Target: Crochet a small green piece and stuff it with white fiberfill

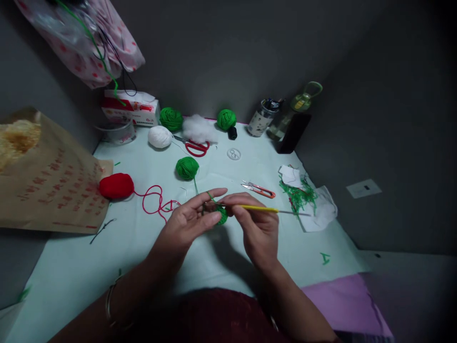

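Between my hands is a small green crocheted piece (pixel 222 216). My left hand (pixel 187 220) pinches its left side, with green yarn looped over the raised index finger. That yarn runs back to a green ball (pixel 187 168) on the table. My right hand (pixel 257 228) is closed around a crochet hook with a yellow handle (pixel 259 208); the hook's tip reaches the piece, partly hidden by fingers. Orange thread snips (pixel 262 189) lie just beyond my right hand.
A red yarn ball (pixel 116 186) with loose strands and a paper bag (pixel 60 186) are at left. Red-handled scissors (pixel 197 148), white yarn (pixel 160 137) and stuffing (pixel 199 128) lie behind. A bottle (pixel 291 124) and green scraps (pixel 298 193) are at right.
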Demonstrator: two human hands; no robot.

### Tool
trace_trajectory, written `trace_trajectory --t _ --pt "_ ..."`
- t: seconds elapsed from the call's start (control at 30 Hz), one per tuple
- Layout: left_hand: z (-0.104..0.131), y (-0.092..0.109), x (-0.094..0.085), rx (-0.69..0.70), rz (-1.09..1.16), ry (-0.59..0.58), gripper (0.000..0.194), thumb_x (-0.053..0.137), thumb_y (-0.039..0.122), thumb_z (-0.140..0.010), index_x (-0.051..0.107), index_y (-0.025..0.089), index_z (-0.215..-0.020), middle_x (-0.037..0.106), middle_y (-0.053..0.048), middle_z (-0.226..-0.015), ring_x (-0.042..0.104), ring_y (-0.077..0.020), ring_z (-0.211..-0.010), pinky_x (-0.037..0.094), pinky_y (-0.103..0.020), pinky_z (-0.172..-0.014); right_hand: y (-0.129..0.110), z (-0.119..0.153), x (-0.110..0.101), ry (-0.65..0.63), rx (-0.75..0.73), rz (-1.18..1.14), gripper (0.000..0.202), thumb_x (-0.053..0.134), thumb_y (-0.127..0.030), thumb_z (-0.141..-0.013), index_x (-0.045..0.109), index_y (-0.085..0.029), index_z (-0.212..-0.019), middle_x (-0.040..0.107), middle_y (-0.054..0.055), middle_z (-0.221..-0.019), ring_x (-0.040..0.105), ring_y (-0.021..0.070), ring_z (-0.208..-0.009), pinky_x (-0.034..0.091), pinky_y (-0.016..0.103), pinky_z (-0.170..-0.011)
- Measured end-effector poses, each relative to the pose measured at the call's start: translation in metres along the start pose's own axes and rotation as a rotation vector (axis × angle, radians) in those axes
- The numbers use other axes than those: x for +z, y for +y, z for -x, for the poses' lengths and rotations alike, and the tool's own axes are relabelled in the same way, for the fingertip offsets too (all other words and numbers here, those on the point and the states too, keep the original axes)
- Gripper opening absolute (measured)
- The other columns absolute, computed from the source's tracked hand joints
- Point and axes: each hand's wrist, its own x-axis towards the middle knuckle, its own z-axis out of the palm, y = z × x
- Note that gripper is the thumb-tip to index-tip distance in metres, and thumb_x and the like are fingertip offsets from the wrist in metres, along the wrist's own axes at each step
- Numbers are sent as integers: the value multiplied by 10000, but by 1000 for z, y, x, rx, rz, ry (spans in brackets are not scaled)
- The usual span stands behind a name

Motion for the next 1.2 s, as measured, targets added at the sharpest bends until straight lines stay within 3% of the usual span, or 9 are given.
trace_trajectory --t 0.2,0.33,0.5,0.6,0.73,0.83,0.97,1.1,1.2 --pt "3 7 -4 -4 -18 47 356 794 261 -780 776 233 -1134 626 -24 -885 547 -162 -865 409 -281 -794 4 -3 -6 23 135 -194 172 577 -310 -988 725 -236 -937 741 19 -877 639 131 -696 546 305 -696" --pt "5 11 -2 38 -87 95 323 792 227 -767 790 236 -1090 608 -13 -835 532 -154 -829 411 -279 -775 -2 -1 -5 15 82 -118 183 534 -270 -1008 701 -222 -950 736 29 -881 658 135 -706 564 312 -697" --pt "4 5 2 110 -140 151 403 814 215 -758 750 218 -1156 621 -3 -821 541 -137 -778 431 -265 -745 -3 9 -2 -86 -327 453 286 540 -114 -971 687 -279 -1152 740 41 -991 686 175 -866 580 347 -751" --pt "1 1 -2 6 22 46 518 813 244 -769 682 190 -1267 586 29 -748 405 -59 -555 374 -207 -560 0 12 -3 -108 -572 678 364 627 -104 -918 687 -293 -1223 735 63 -1042 683 209 -954 586 360 -759" --pt "-2 4 -7 -131 194 -13 452 789 210 -791 704 151 -1231 444 89 -625 180 -22 -469 357 -189 -529 -3 9 -2 47 -300 311 276 549 -132 -969 725 -289 -1114 725 43 -931 664 185 -834 574 360 -702" --pt "-1 8 -3 -88 175 -13 416 792 180 -774 736 178 -1186 562 46 -736 323 -27 -516 434 -219 -661 -4 3 1 62 -126 28 210 546 -213 -988 750 -263 -985 715 37 -871 652 174 -774 555 334 -643" --pt "2 5 4 19 49 47 435 812 233 -774 731 211 -1202 646 2 -849 563 -103 -758 451 -258 -819 -2 0 3 -7 -74 72 193 579 -200 -976 757 -268 -1010 742 33 -931 680 176 -855 576 341 -716" --pt "1 0 3 28 60 50 585 827 228 -763 651 230 -1321 668 -2 -874 614 -141 -862 467 -253 -828 3 7 1 -38 -333 435 329 639 -136 -929 726 -333 -1177 741 42 -1052 692 197 -919 593 372 -745" --pt "-1 2 0 -120 191 -21 547 805 222 -775 669 195 -1304 646 7 -793 578 -94 -690 482 -222 -739 6 10 -3 -64 -501 600 422 684 -147 -896 689 -374 -1252 739 44 -1133 688 222 -969 593 404 -771"
